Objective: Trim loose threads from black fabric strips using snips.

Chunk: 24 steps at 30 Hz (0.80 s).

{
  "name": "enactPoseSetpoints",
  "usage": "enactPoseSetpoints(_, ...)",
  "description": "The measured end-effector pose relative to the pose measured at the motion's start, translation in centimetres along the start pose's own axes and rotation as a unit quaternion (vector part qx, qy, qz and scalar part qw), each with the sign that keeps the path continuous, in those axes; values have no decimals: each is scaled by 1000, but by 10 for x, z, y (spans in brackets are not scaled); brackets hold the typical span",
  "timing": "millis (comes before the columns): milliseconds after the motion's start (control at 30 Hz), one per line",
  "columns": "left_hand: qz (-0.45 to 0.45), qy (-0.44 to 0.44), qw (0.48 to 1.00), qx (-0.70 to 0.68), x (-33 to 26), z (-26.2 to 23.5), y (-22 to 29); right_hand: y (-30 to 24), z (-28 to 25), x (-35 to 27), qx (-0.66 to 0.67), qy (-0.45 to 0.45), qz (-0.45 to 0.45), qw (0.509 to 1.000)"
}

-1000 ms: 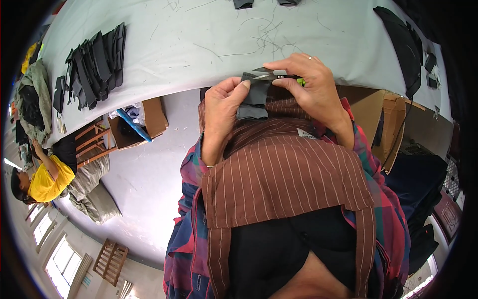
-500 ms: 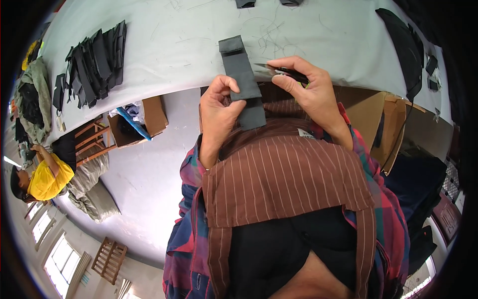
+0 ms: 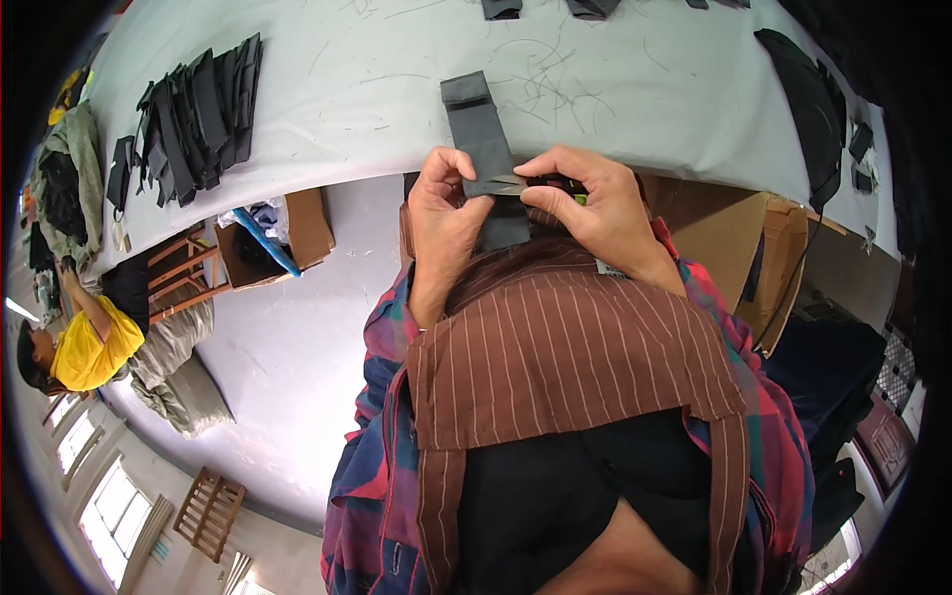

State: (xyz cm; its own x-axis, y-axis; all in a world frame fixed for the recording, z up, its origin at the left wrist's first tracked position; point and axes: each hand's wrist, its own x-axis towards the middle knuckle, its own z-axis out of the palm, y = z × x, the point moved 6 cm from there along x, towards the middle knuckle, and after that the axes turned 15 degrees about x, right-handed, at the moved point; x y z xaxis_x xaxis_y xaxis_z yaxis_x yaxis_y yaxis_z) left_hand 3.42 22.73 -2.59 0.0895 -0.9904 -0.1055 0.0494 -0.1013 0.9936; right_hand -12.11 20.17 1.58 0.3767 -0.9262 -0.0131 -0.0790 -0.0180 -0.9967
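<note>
A dark grey fabric strip with a folded flap at its far end runs from the table edge toward my apron. My left hand pinches its left edge between thumb and fingers. In my right hand is a pair of thread snips with a dark handle and a small green part. Their pointed metal blades lie over the strip, close to my left fingertips. Whether the blade tips touch the cloth or a thread I cannot tell.
The pale table carries loose threads, a row of dark fabric strips at left and a curved black piece at right. Below stand cardboard boxes. A co-worker in yellow is at far left.
My right hand has moved left and slightly down, bringing the snips from beside the strip onto it. The left hand keeps its pinch, and the strip has barely shifted.
</note>
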Motion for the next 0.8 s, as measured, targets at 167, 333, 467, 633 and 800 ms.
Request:
enactPoseSetpoints(167, 11, 4, 1000, 20, 0, 0, 1, -2, -1, 1, -14, 17, -25, 999)
enactPoseSetpoints(333, 9, 3, 1000, 19, 1, 1, -1, -7, -1, 1, -87, 21, -90, 992)
enactPoseSetpoints(467, 5, 3, 1000, 21, 1, 1, 0, -9, -1, 2, -106, 15, -95, 990)
enactPoseSetpoints(633, 1, -4, 1000, 25, 0, 2, 0, -2, -2, 2, -63, -17, 4, 998)
enactPoseSetpoints(800, 9, -13, 999, 45, 0, 1, -2, 5, -2, 1, 9, 12, 28, 999)
